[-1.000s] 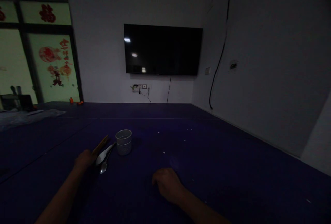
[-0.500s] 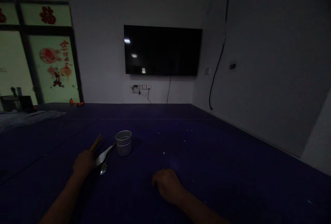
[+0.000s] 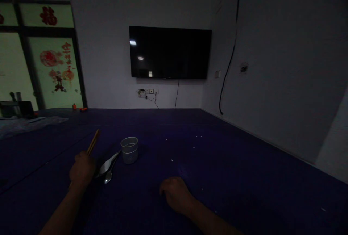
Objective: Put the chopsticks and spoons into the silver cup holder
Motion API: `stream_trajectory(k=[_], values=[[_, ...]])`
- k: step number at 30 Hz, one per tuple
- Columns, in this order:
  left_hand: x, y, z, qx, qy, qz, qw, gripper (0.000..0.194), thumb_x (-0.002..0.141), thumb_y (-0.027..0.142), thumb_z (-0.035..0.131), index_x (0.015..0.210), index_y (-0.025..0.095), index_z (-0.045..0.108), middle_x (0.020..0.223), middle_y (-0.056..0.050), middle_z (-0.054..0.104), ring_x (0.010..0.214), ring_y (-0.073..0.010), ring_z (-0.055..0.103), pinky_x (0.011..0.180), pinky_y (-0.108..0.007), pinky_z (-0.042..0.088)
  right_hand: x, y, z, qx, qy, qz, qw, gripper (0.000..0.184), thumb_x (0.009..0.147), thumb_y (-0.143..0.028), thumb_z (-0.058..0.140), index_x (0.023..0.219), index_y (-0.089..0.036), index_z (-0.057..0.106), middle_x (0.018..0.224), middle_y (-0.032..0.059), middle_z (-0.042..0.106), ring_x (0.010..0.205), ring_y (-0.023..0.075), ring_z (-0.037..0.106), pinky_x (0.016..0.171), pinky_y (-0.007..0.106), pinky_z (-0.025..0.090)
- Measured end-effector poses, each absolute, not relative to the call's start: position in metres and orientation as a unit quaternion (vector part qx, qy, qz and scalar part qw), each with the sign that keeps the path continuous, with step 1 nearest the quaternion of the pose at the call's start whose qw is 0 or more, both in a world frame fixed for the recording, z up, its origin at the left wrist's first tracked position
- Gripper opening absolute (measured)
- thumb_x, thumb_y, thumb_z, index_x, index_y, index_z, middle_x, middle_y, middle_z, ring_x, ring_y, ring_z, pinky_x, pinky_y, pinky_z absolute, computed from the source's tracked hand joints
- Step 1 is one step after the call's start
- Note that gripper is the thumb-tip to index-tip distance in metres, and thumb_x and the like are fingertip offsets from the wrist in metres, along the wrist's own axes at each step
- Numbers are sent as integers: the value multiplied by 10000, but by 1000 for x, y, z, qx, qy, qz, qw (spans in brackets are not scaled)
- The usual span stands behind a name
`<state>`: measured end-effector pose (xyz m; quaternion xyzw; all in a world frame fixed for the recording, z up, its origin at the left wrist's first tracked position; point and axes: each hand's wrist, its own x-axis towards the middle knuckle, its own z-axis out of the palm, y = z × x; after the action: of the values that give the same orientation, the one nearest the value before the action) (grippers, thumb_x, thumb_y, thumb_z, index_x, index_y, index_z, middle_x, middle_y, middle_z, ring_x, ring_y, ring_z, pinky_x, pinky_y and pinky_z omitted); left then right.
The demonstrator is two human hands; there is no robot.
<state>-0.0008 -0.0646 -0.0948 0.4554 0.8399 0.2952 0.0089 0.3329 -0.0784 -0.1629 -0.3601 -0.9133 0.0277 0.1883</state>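
Observation:
My left hand point(image 3: 82, 168) is closed around a pair of wooden chopsticks point(image 3: 93, 141), whose tips point up and away from me. Just right of it lie a white soup spoon point(image 3: 107, 164) and a metal spoon point(image 3: 108, 175), side by side on the dark blue-purple table point(image 3: 152, 191). Beyond the spoons' handles a grey metal-looking cup point(image 3: 129, 151) stands upright. My right hand point(image 3: 175, 193) rests on the table to the right, apart from the cup. Its fingers curl down and inward, and whether anything is under them is hidden.
Small white scraps point(image 3: 172, 160) are scattered on the table. Crumpled clear plastic point(image 3: 35, 123) and a dark box point(image 3: 17, 109) sit at the far left, with small orange items point(image 3: 83, 109) near the door. A black cable point(image 3: 227, 74) hangs down the right wall.
My left hand has lifted the chopsticks and shifted slightly left, away from the spoons; the chopsticks now stand closer together. The right hand and the cup keep their places.

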Motion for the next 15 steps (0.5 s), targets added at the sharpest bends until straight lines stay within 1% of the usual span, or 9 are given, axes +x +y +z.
stream_trajectory(k=[2,4,5,7,8,10,11,13,15], values=[[0,-69,-85,439,854,279,-2,401,842,382,312,953,99,574,849,-169,633,804,-345,616,577,-360,436,333,-79,-162,-357,-913,30,193,336,657,-33,402,780,-187,674,815,23,701,758,157,644,710,239,445],[4,-73,-72,428,855,291,-14,492,831,513,304,891,128,605,795,-158,636,762,-325,619,545,-341,428,332,-79,-161,-357,-913,32,196,337,656,-30,399,776,-187,672,813,20,702,760,153,645,707,234,447],[9,-75,-65,417,854,311,-20,531,821,561,294,867,138,611,769,-149,631,750,-320,616,531,-335,422,332,-80,-160,-357,-913,32,197,336,658,-30,397,773,-187,671,812,19,702,760,152,645,706,233,448],[23,-80,-51,393,843,364,-47,531,805,598,309,790,156,602,672,-105,595,691,-290,599,494,-306,389,331,-81,-159,-355,-913,34,198,334,661,-30,396,771,-185,671,816,22,702,764,152,645,709,234,451],[33,-82,-46,395,823,406,-48,513,796,611,328,720,169,577,594,-63,547,628,-253,575,468,-281,362,331,-82,-159,-354,-913,34,200,334,659,-28,397,773,-182,672,821,25,703,770,154,645,716,237,452],[59,-87,-39,403,748,527,1,502,761,650,376,565,193,452,474,14,408,477,-156,468,417,-237,301,330,-83,-158,-354,-911,36,208,345,663,-24,398,803,-178,673,842,31,703,786,157,645,733,240,454],[74,-90,-38,404,701,586,47,509,718,675,429,531,204,384,453,39,361,428,-117,402,398,-223,281,329,-84,-158,-354,-909,37,218,353,673,-25,396,831,-179,672,858,32,701,795,156,644,741,241,455],[108,-93,-40,428,600,656,160,521,676,691,476,524,212,339,442,64,323,387,-77,319,373,-209,261,329,-86,-156,-348,-904,40,247,378,707,-33,390,922,-191,657,907,32,693,820,149,637,751,238,455],[143,-94,-46,470,495,685,256,514,642,673,535,533,216,326,431,83,284,371,-60,283,364,-197,247,330,-89,-153,-329,-902,42,277,432,724,-40,387,1053,-207,611,988,35,671,871,147,619,770,241,453]])
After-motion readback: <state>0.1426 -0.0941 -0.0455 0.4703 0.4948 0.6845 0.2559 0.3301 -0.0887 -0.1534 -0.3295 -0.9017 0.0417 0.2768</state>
